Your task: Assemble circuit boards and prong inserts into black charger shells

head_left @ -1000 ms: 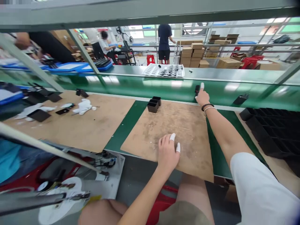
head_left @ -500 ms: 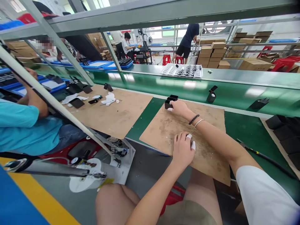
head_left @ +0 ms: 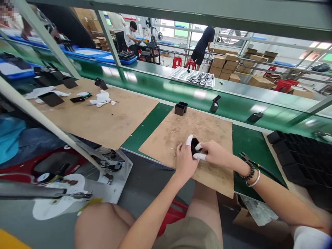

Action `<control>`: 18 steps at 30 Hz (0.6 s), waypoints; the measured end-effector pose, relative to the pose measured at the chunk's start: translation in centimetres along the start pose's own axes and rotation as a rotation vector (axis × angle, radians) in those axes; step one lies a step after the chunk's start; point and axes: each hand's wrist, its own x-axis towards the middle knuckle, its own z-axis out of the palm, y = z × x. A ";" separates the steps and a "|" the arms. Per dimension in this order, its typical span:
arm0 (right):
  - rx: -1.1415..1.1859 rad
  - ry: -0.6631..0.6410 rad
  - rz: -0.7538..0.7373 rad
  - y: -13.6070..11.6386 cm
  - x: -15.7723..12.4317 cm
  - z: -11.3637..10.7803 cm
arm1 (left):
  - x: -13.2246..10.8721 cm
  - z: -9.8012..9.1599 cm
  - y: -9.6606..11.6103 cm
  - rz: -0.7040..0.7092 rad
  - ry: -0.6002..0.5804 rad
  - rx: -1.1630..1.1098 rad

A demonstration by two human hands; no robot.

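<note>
Over the brown sheet (head_left: 166, 135), both hands close round a small black box (head_left: 194, 142), which their fingers largely cover. My left hand (head_left: 185, 159) grips it from the left, a white finger cot on the fingertip along its side. From the right my right hand (head_left: 216, 154) pinches it with fingers that also wear white cots. Two open-topped black boxes (head_left: 180, 109) stand side by side at the far edge of the sheet. They are apart from my hands.
Pliers (head_left: 246, 157) lie on the green surface at right, beside rows of black boxes (head_left: 295, 162). A green conveyor (head_left: 155, 88) runs behind, carrying an opened black box (head_left: 214, 105). White cloths (head_left: 101, 98) lie on the left sheet. A slanted pole (head_left: 59, 124) crosses the left.
My right hand has come back from the boxes at the far edge to my left hand. A black box is now between both hands. The view has shifted to the right.
</note>
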 end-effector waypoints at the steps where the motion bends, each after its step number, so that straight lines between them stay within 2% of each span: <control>1: 0.077 0.011 -0.060 0.7 -0.5 0.6 | 0.1 -0.1 -0.1 0.016 -0.021 0.008; 4: 0.278 0.115 -0.205 2.8 -0.8 2.3 | 0.3 -0.4 -0.2 0.024 -0.058 0.020; 7: 0.363 0.186 -0.294 4.0 -0.6 3.7 | 0.3 -0.5 -0.2 -0.012 -0.080 0.032; 10: 0.342 0.215 -0.339 4.1 -0.5 4.2 | 0.2 -0.5 -0.4 -0.059 -0.075 0.041; 18: 0.190 0.257 -0.326 3.6 -0.8 4.1 | 0.0 -0.5 -0.6 -0.042 -0.050 0.009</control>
